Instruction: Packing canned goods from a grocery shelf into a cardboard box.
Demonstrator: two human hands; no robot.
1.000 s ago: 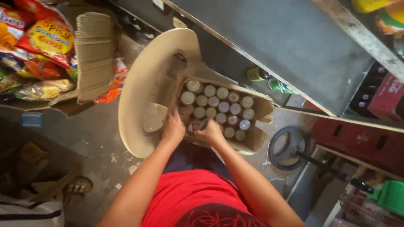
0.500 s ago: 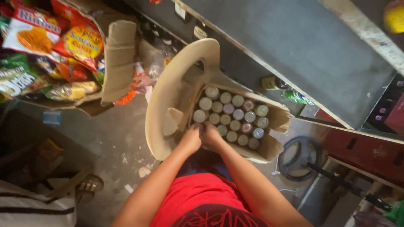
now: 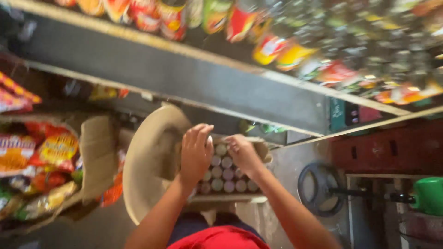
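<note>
A cardboard box [image 3: 258, 150] packed with several round-topped cans [image 3: 228, 174] rests on a beige plastic chair [image 3: 147, 157]. My left hand [image 3: 196, 152] is raised above the box's left side, its fingers wrapped around a pale can whose edge shows by the fingertips. Over the far middle of the box, my right hand [image 3: 242, 154] has its fingers curled downward. Blur hides whether it holds anything. Both forearms reach in from below, above my red shirt [image 3: 217, 240].
An open cardboard box of snack packets [image 3: 50, 157] stands at the left. A dark grey shelf [image 3: 184, 78] runs overhead, with hanging snack packets [image 3: 286, 50] above it. Red crates [image 3: 392, 147], a black wheel [image 3: 320, 189] and a green container [image 3: 429, 193] are at the right.
Both hands have lifted from the near edge of the can box to above it. The camera has tilted up, showing more of the shelf and the hanging packets.
</note>
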